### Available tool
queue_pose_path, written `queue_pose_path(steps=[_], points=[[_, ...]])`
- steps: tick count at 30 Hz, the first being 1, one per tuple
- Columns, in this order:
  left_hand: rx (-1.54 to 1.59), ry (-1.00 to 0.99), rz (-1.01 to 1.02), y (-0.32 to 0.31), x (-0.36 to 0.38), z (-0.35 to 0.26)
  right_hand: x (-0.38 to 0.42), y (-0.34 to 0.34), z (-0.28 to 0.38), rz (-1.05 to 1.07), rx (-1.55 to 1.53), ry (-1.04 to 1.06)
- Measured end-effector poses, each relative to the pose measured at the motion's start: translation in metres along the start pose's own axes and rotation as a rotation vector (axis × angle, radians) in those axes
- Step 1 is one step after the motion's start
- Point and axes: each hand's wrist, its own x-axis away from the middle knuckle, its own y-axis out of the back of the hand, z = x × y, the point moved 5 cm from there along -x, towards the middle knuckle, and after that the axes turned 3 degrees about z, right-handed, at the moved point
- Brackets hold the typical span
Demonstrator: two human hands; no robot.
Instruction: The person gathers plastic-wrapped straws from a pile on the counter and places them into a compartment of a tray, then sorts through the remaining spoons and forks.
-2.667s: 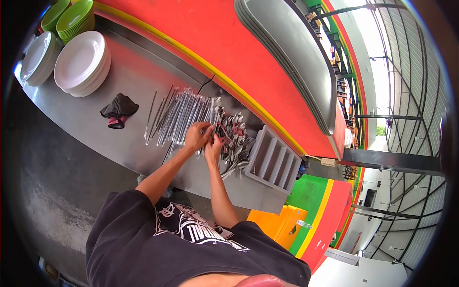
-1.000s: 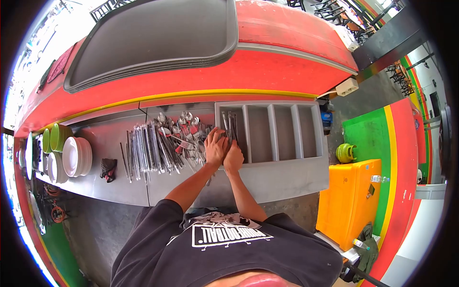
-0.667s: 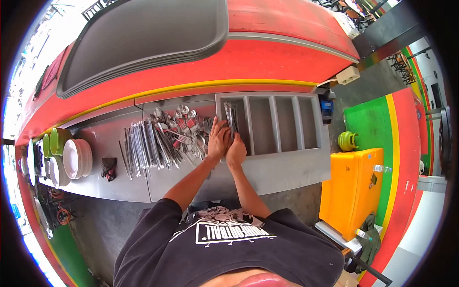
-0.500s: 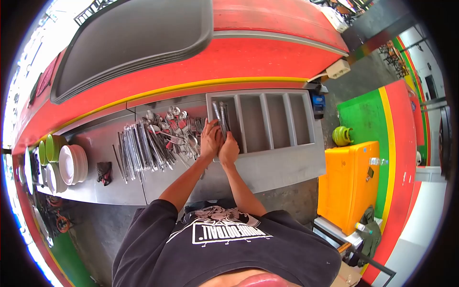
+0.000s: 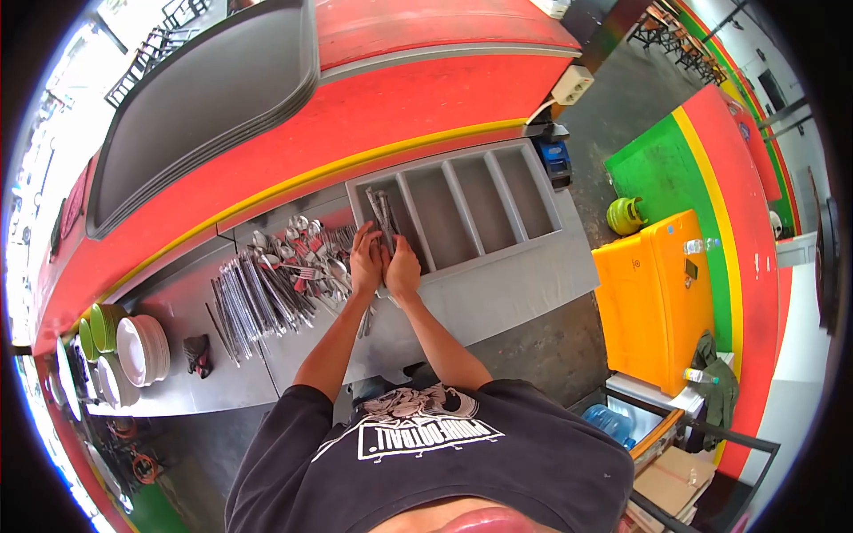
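My left hand (image 5: 365, 261) and my right hand (image 5: 402, 268) are close together at the leftmost compartment of a grey cutlery tray (image 5: 484, 262). Between them they grip a small bunch of metal cutlery (image 5: 381, 210), its ends pointing away from me into that compartment. The fingers of both hands are curled round the lower part, hiding it. Just left of my hands lies a loose heap of spoons and forks (image 5: 306, 258), some with red showing among them. Beyond it, a row of long slim cutlery (image 5: 258, 298) is laid side by side.
White plates (image 5: 142, 351) and green bowls (image 5: 105, 327) stand at the counter's left end, near a small dark crumpled item (image 5: 197, 355). Large black trays (image 5: 209, 115) rest on the red ledge (image 5: 444, 98) behind. A yellow-orange box (image 5: 653, 302) stands right of the steel counter (image 5: 524, 284).
The whole view has tilted and shifted, so the counter slants more. Both hands stay on the cutlery bunch at the tray's left compartment.
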Motion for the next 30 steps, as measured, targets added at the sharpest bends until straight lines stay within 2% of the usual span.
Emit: queue_pose_path(steps=[7, 13, 17, 19, 23, 26, 30], points=[[-0.047, -0.054, 0.087, -0.001, 0.000, 0.006, -0.004, 0.001, -0.007, 0.065, -0.167, 0.056], [-0.143, -0.063, 0.177, 0.004, 0.008, 0.007, 0.003, 0.004, -0.005, -0.009, -0.149, 0.198], [-0.171, -0.041, 0.153, 0.009, 0.024, -0.003, 0.011, 0.016, 0.004, -0.197, -0.296, 0.343], [-0.139, -0.037, 0.138, 0.013, 0.036, -0.007, 0.017, 0.021, 0.009, -0.169, -0.379, 0.374], [-0.051, -0.043, 0.017, 0.033, 0.060, -0.004, 0.045, 0.023, 0.035, -0.211, -0.399, 0.462], [-0.035, 0.043, -0.101, 0.071, 0.082, -0.002, 0.080, -0.006, 0.058, -0.061, -0.502, 0.367], [-0.053, 0.154, -0.269, 0.131, 0.112, 0.027, 0.120, -0.056, 0.084, -0.026, -0.513, 0.399]])
